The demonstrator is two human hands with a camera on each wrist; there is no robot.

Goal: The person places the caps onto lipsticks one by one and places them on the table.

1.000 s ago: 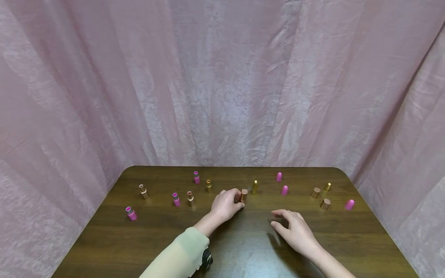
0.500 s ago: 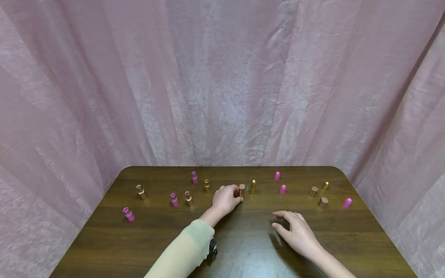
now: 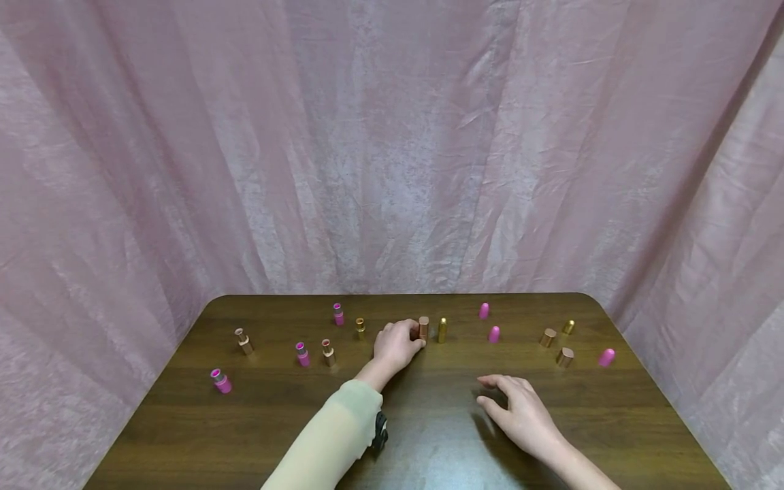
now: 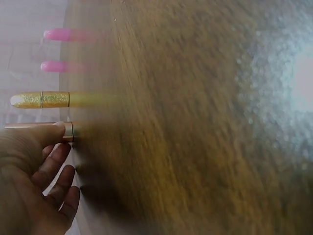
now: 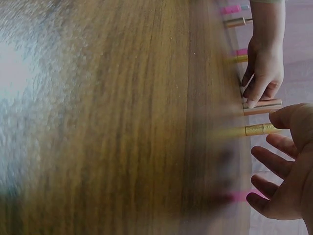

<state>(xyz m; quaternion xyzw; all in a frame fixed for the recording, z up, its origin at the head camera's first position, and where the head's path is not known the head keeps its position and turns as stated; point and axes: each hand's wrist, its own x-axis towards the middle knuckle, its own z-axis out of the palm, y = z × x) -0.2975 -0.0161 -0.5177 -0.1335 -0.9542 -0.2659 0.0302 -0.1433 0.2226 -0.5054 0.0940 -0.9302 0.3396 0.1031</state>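
In the head view my left hand (image 3: 395,346) pinches an upright rose-gold lipstick (image 3: 424,327) between thumb and fingers, near the middle back of the table. Close on its right stands a gold lipstick (image 3: 442,331), capped and glittery around its middle in the left wrist view. The left wrist view shows the thumb (image 4: 46,132) along the lower part of the rose-gold tube, the other fingers loosely bent. My right hand (image 3: 519,414) hovers over the table at front right, fingers apart and relaxed, holding nothing.
Lipstick bases stand at left: pink (image 3: 222,382), rose-gold (image 3: 243,342) and gold (image 3: 360,330) among them. Loose caps stand at right, including pink (image 3: 494,334), rose-gold (image 3: 565,357) and gold (image 3: 569,327) ones. A pink curtain (image 3: 392,170) hangs behind the brown wooden table (image 3: 429,415).
My left hand has moved the rose-gold lipstick toward the back of the table, level with the gold lipstick. My right hand has stayed nearly still. The head view has shifted slightly.
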